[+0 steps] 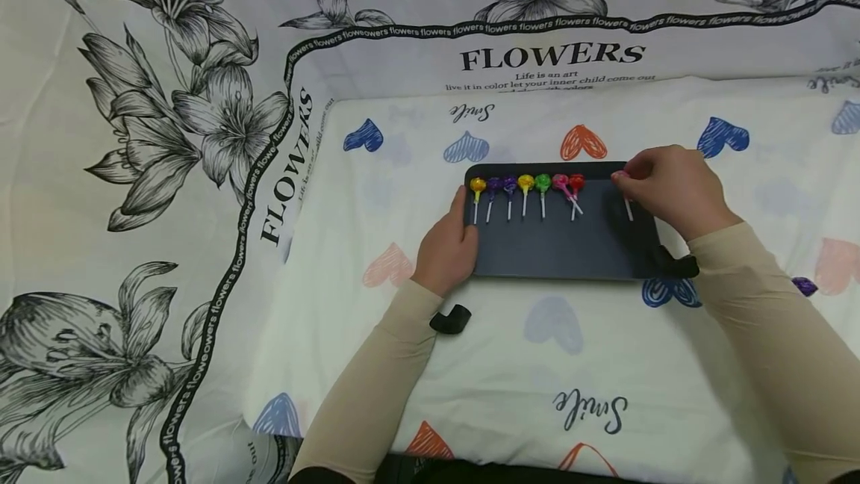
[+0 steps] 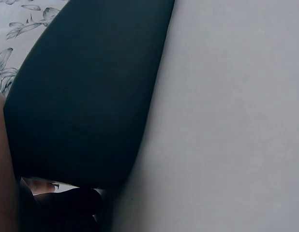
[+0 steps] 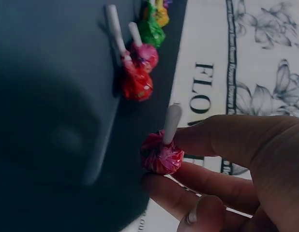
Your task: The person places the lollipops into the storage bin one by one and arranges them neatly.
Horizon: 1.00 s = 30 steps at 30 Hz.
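My left hand (image 1: 446, 248) grips the left edge of a dark grey tray (image 1: 558, 254), thumb on its near side. Along the tray's far edge lies a row of wrapped lollipops with white sticks: yellow (image 1: 478, 185), purple, green (image 1: 542, 183), pink (image 1: 561, 182) and red (image 1: 576, 182). The pink and red ones lie close together with their sticks crossing. Over the tray's far right corner, my right hand (image 1: 678, 189) pinches a pink lollipop (image 3: 161, 153) by its wrapped head between thumb and fingers. The left wrist view mostly shows the dark tray (image 2: 86, 96) up close.
Under the tray spreads a white cloth (image 1: 403, 334) printed with hearts and "Smile", atop a larger flower-patterned cloth (image 1: 222, 133). Something purple (image 1: 804, 286) lies on the right, partly behind my right forearm. Black straps (image 1: 452, 320) hang at both wrists.
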### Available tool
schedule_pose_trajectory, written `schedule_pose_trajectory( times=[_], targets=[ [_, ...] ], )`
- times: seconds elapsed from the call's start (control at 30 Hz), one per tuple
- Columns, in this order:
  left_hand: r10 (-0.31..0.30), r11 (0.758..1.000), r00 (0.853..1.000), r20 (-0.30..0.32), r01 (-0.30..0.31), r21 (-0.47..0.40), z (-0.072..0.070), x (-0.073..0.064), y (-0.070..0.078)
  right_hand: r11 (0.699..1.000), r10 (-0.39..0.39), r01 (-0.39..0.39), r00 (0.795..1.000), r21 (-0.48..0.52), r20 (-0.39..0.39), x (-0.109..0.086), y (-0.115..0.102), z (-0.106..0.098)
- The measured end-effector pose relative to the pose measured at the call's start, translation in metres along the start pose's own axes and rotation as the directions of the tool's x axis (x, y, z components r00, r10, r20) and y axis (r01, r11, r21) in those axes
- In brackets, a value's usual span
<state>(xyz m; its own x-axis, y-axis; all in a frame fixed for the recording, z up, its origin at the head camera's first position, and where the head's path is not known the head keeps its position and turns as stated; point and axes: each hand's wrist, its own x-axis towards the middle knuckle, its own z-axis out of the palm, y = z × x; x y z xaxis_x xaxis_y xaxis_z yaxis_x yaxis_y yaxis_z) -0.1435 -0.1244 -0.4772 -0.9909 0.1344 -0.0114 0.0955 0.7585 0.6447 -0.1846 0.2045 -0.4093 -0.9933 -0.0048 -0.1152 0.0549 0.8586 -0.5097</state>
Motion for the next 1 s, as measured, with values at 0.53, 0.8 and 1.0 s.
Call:
schedule_pose_trajectory(
  times=[0.53,0.8,1.0],
  targets=[
    [-0.001,1.0,1.0,0.011,0.001,0.027,-0.003,0.0,0.003,0.996,-0.052,0.054,0.998,-0.07,0.02,0.019,-0.007,0.026],
    [-0.008,1.0,1.0,0.021,0.008,0.023,-0.004,-0.001,0.004,0.992,-0.073,0.072,0.997,-0.1,-0.011,0.023,-0.008,0.031],
    [-0.009,1.0,1.0,0.025,0.008,0.023,-0.003,0.0,0.003,0.992,-0.091,0.088,0.995,-0.093,-0.032,0.025,-0.009,0.034]
  ],
)
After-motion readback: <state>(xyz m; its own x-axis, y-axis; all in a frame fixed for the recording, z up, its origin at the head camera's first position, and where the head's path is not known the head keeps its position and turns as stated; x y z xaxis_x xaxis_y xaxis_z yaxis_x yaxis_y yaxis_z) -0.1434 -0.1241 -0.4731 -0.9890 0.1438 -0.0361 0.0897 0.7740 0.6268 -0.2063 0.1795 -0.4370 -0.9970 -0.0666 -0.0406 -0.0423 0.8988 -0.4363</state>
